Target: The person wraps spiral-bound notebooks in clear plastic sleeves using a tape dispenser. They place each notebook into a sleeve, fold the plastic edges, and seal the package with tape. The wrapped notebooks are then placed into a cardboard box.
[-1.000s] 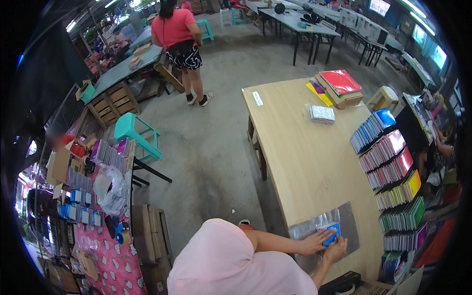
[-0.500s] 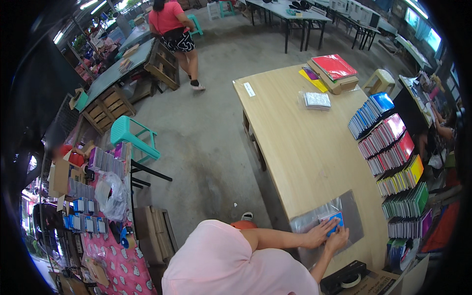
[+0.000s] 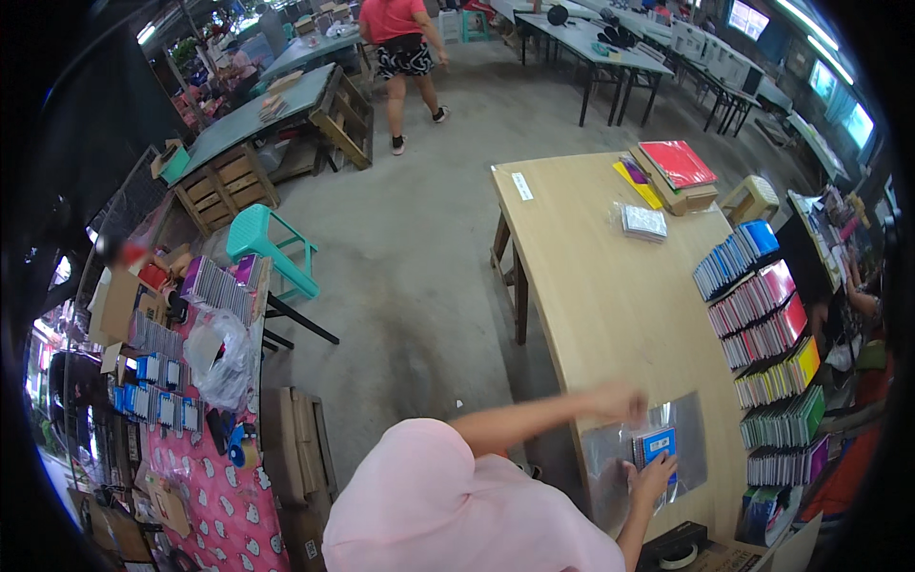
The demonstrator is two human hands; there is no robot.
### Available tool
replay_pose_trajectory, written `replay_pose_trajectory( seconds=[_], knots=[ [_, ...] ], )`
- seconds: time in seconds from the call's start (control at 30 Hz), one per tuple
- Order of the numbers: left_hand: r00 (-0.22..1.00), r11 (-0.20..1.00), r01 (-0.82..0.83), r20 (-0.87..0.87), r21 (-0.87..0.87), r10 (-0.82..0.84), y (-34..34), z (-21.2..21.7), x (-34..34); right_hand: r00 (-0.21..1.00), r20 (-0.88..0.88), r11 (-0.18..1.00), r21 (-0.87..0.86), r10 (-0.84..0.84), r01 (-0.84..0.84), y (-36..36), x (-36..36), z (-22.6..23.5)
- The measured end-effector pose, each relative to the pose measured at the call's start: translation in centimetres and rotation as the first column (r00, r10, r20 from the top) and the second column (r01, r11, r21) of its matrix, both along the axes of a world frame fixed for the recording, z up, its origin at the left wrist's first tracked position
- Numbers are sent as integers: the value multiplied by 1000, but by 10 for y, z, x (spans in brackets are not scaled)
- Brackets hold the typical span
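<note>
We've got a small notebook with a bright blue cover (image 3: 658, 444) lying on greyish see-through plastic sheeting (image 3: 690, 429), near the close end of a long pale wood-look table (image 3: 610, 315). Our right hand (image 3: 652, 482) is on the notebook's lower end, thumb at the left edge and fingers bent over the right part of the cover, so we're basically gripping it there. Our left hand (image 3: 621, 402) is off the notebook, just above and left of it as we see it, and it's a total smear of blur. Can't tell if those fingers are spread or pinched together, sorry.

Along the table's right side we have packed rows of thin notebooks with coloured covers (image 3: 762, 324), going blue, pink, red, yellow, green, purple as they get closer to us. At the far end there's a glossy red flat stack (image 3: 679, 164) on an open brown cardboard box (image 3: 688, 198), and near it a silvery-white block in clear wrap (image 3: 644, 223). Down by our right forearm we've got a cream roll of tape (image 3: 679, 560) beside a long black box (image 3: 675, 540). Off to our left, a turquoise plastic stool (image 3: 252, 231) stands on the concrete floor (image 3: 400, 257).
</note>
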State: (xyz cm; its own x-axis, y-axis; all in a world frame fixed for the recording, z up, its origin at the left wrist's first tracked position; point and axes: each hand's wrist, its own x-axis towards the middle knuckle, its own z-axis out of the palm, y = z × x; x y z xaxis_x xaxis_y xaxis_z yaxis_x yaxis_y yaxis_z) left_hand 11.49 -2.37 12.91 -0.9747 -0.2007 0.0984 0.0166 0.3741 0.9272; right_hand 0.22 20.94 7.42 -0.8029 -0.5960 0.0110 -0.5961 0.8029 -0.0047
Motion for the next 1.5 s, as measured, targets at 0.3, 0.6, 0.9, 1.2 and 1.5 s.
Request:
replay_pose_trajectory(
  seconds=[0.3, 0.6, 0.9, 1.2, 1.5],
  knots=[
    [546, 824, -455, -626, 337, 557, -139, 277, 204, 998, -35, 994, -97, -58, 54, 7, 5, -27],
    [947, 994, -75, -306, 78, 96, 8, 80, 7, 998, -46, 989, -145, -32, 25, 11, -2, -41],
    [774, 536, -12, -348, -844, -529, 74, -94, -149, 998, -4, 977, -203, -71, 68, -1, 12, -15],
    [793, 667, 302, -208, -681, -572, 47, -124, -131, 996, 26, 974, -207, -86, 90, 4, 16, -16],
    [913, 798, 0, -325, -603, -246, 50, -52, -62, 999, -52, 860, -509, 4, -30, 1, 0, -42]
  ],
)
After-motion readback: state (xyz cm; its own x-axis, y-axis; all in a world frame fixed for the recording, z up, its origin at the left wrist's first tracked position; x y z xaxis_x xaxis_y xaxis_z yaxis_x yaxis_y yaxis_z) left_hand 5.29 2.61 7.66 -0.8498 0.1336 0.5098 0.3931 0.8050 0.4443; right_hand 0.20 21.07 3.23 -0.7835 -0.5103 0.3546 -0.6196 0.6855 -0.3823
